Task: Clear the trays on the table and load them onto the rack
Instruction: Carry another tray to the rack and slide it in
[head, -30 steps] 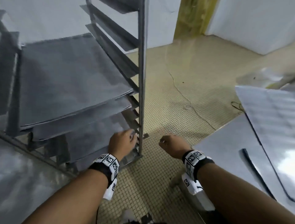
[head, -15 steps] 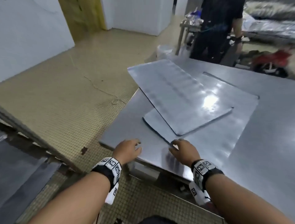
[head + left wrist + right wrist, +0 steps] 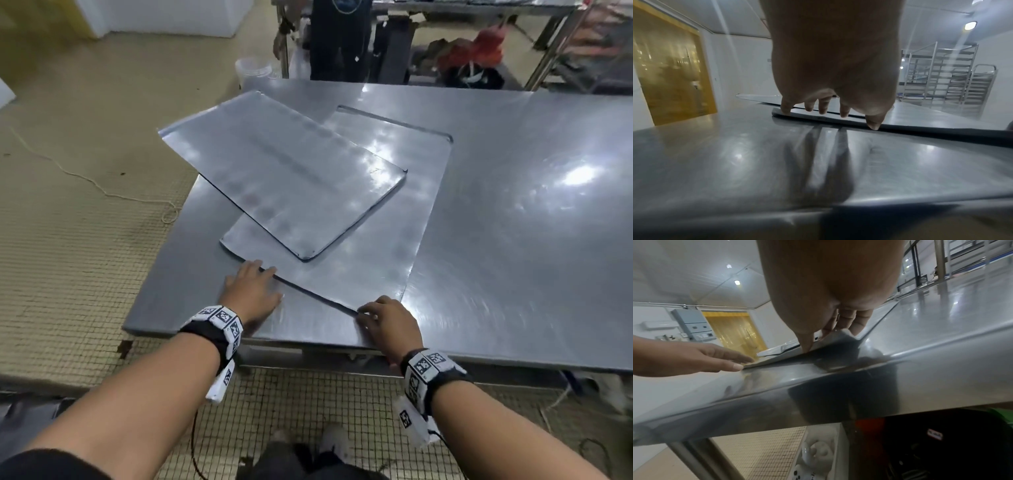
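Steel desk carries two stacked trays; left hand lies flat against the lower tray, right hand pinches its corner.

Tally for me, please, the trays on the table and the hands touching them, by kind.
Lower tray, flat on the steel table: 1
Upper tray, lying askew across the lower one: 1
Hands at the lower tray's near edge, left hand and right hand: 2
Total: 2 trays and 2 hands, 4 things.
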A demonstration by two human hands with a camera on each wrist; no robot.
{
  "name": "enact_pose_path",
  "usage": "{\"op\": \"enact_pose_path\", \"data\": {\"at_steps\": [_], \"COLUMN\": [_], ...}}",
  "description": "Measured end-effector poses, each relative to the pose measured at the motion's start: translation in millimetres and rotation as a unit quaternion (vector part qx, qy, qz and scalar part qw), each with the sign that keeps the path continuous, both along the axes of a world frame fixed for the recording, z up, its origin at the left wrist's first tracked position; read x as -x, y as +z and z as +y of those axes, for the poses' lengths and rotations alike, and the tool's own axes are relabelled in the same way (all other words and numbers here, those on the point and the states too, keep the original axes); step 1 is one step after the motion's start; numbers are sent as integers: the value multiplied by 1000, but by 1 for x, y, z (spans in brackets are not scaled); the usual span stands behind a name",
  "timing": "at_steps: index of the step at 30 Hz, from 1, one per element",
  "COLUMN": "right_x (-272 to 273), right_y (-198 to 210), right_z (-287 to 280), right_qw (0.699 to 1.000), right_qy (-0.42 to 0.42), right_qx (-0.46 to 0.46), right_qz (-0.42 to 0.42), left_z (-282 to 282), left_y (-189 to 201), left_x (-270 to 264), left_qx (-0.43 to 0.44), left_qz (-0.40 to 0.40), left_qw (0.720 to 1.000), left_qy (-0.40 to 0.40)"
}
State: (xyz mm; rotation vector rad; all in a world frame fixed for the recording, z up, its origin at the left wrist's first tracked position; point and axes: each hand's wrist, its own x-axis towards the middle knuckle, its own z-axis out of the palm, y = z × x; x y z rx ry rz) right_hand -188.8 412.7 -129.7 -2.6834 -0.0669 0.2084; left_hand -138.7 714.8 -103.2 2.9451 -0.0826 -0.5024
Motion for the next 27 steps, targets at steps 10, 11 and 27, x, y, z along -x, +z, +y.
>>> {"op": "enact_pose_path", "data": {"at_steps": [10,11,27], "right_x": [9,12,-25], "right_y": [6,8,34], "right_z": [-34,-41,-28], "right_qw": [995,994,986], "right_qy": [-94,-106,-162], "right_qx": [-24,-30,34], "right_qz": [11,15,32], "left_z": [-4,-5,21], "left_y": [-10,-12,-16], "left_x": [3,5,16], "left_qx": [-45,-44,200], "left_qz": [-60,-75,-233], "left_qw": [993,990,950], "left_qy": [-96,-108,-53]}}
